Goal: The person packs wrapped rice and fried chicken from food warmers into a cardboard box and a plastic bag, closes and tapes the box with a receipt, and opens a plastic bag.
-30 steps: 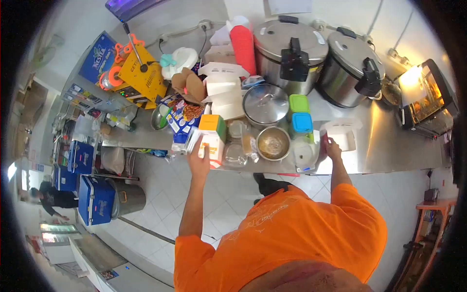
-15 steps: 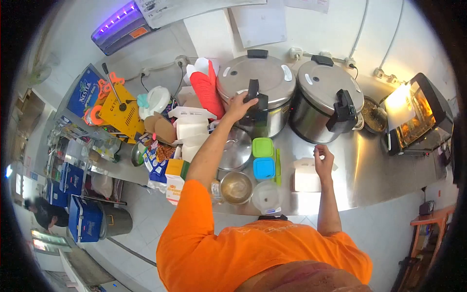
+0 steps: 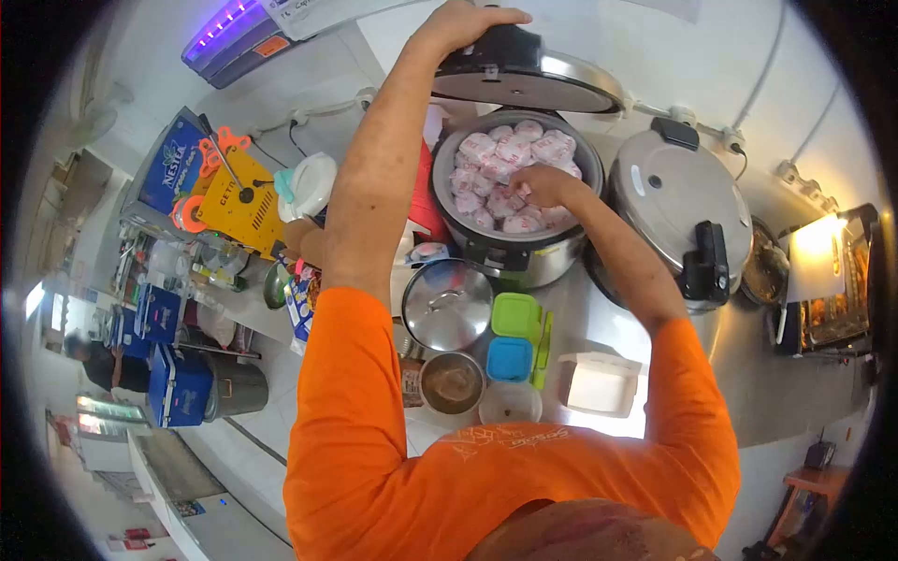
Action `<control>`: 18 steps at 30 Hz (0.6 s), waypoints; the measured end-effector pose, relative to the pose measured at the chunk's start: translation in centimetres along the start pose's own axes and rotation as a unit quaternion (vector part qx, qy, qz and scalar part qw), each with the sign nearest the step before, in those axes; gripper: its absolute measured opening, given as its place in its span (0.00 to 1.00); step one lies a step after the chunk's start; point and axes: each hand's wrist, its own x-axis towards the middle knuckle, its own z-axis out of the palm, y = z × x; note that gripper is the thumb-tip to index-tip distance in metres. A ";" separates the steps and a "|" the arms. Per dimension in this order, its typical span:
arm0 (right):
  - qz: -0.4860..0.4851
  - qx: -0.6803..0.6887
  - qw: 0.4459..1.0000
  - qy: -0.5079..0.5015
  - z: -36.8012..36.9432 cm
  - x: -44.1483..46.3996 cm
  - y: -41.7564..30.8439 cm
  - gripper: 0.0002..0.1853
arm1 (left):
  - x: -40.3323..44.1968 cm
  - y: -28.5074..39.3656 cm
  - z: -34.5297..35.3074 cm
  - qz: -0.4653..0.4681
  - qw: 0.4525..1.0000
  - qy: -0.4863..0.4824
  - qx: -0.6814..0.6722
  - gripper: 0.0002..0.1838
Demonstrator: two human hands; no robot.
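Note:
My left hand (image 3: 463,26) is closed on the black handle of the rice cooker lid (image 3: 524,89), holding the lid tilted up at the back. Below it stands the open rice cooker (image 3: 552,266), filled with several round bundles in white paper with red print (image 3: 486,150). What the paper wraps is hidden. My right hand (image 3: 550,185) reaches into the cooker from the right, its fingers curled onto one paper-wrapped bundle near the middle. On the counter in front lies an open white paper box (image 3: 601,385) with nothing visible inside.
A second rice cooker (image 3: 678,192), lid shut, stands close on the right, with a lit glass warmer (image 3: 828,280) beyond. A metal pot lid (image 3: 449,304), a metal bowl (image 3: 452,381), and green (image 3: 516,315) and blue (image 3: 510,359) containers sit in front. A yellow machine (image 3: 238,201) stands left.
My left hand has raised the cooker lid up and back, exposing the wrapped bundles. My right hand has moved from above the white box into the cooker. The box now shows open.

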 end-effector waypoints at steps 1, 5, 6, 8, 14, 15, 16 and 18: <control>-0.052 0.007 0.996 -0.071 0.6 2.3 0.5 0.14 | 0.2 0.4 -0.4 -0.008 1.000 -0.004 -0.019 0.29; -0.033 -0.143 0.974 -0.175 4.6 7.2 -1.2 0.15 | 1.4 0.4 -1.0 0.011 1.000 0.000 -0.015 0.29; -0.011 -0.223 0.950 -0.218 5.3 7.5 -2.1 0.15 | 1.3 0.4 -1.1 0.014 1.000 -0.005 -0.024 0.29; -0.007 -0.330 0.914 -0.237 6.0 7.4 -2.9 0.14 | 1.3 -0.1 -0.8 0.032 0.998 -0.005 -0.055 0.29; 0.023 -0.346 0.919 -0.186 7.9 8.8 -2.4 0.15 | 0.0 0.3 -0.9 -0.002 0.999 0.008 -0.033 0.29; -0.002 -0.344 0.921 -0.185 7.4 8.5 -2.5 0.17 | -0.3 0.3 -0.9 -0.005 0.999 0.003 -0.036 0.29; -0.028 -0.343 0.921 -0.183 6.8 8.3 -2.6 0.19 | -0.7 0.3 -0.8 -0.009 0.999 -0.001 -0.038 0.29; -0.106 -0.308 0.938 -0.121 5.0 7.3 -2.9 0.24 | -1.1 0.1 -0.7 -0.021 1.000 0.000 -0.018 0.31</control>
